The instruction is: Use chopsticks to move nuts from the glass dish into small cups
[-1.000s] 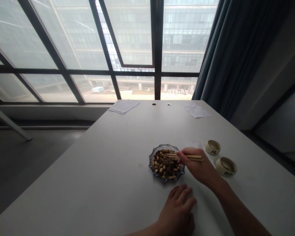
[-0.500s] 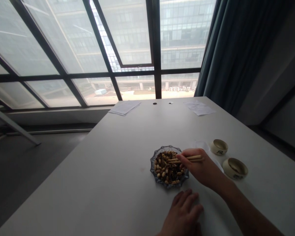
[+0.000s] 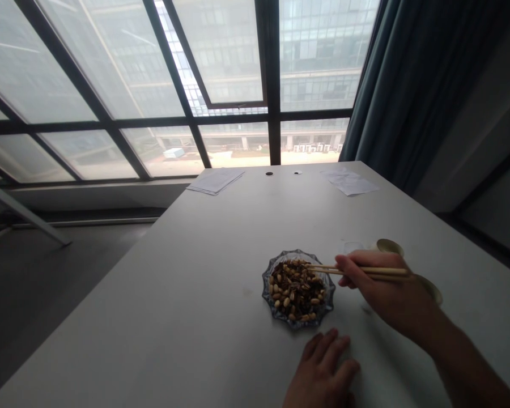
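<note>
My right hand (image 3: 385, 280) grips a pair of wooden chopsticks (image 3: 368, 272), their tips over the far right part of a scalloped glass bowl (image 3: 267, 283). Mixed nuts and dark seeds (image 3: 295, 289) fill that bowl. Whether anything is pinched between the tips is too small to tell. Near the bowl's front rim, my left hand (image 3: 323, 371) rests on the table with its fingers spread, holding nothing. Behind my right hand are two small ceramic bowls, the far one (image 3: 390, 246) and the near one (image 3: 431, 290), both partly hidden.
The white table (image 3: 187, 294) reaches to the windows. A clear plastic container (image 3: 352, 247) stands behind my right hand, mostly covered. Paper sheets lie at the far left (image 3: 216, 181) and far right (image 3: 352, 182). A dark curtain (image 3: 391, 85) hangs at the right.
My right hand has moved right with the chopsticks, drawing their tips from the middle of the nuts toward the bowl's right side. It now covers more of the ceramic bowls. My left hand stays put.
</note>
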### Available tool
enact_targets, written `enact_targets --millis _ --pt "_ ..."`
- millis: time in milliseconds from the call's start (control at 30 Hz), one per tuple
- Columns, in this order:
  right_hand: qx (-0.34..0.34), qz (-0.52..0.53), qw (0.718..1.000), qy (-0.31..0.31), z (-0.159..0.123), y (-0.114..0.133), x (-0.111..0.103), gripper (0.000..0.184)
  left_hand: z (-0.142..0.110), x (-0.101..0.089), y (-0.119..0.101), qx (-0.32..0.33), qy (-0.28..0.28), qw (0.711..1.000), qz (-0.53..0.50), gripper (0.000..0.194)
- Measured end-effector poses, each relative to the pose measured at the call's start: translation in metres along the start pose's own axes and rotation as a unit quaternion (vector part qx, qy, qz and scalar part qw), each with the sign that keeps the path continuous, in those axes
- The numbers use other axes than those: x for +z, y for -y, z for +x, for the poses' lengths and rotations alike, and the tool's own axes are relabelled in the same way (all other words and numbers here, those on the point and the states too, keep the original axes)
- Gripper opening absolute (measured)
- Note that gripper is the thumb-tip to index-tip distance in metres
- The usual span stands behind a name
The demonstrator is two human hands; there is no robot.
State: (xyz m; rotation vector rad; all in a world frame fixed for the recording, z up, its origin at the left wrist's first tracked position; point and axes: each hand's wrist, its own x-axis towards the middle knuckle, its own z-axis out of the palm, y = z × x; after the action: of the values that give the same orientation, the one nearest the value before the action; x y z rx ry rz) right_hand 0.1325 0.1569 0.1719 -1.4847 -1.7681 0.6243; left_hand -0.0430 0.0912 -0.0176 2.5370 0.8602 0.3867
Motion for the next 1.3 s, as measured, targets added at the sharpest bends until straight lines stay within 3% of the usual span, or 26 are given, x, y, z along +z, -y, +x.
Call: enact_targets --millis 233,600,867,1100,1300 --pt "0.048 0.012 0.998 -0.034 -0.007 -0.001 -0.018 0.045 -0.003 0.007 0.003 -0.003 -0.003 1.0 0.009 0.037" --pt "0.028 -0.009 0.999 0.045 -0.009 0.013 -0.001 0.042 -0.004 0.012 0.001 0.012 -0.042 0.999 0.029 0.038" --pt "0.046 -0.02 0.999 -0.008 -0.009 0.01 -0.013 0.042 -0.003 0.009 -0.001 0.002 -0.035 0.999 0.022 0.043" --pt "0.056 -0.023 0.998 0.027 -0.011 0.009 -0.017 0.042 -0.003 0.008 -0.001 -0.003 -0.026 1.0 0.017 0.044" --pt "0.012 -0.074 0.997 0.028 -0.011 0.014 -0.016 0.032 -0.004 0.003 -0.003 -0.005 -0.024 1.0 0.011 0.044"
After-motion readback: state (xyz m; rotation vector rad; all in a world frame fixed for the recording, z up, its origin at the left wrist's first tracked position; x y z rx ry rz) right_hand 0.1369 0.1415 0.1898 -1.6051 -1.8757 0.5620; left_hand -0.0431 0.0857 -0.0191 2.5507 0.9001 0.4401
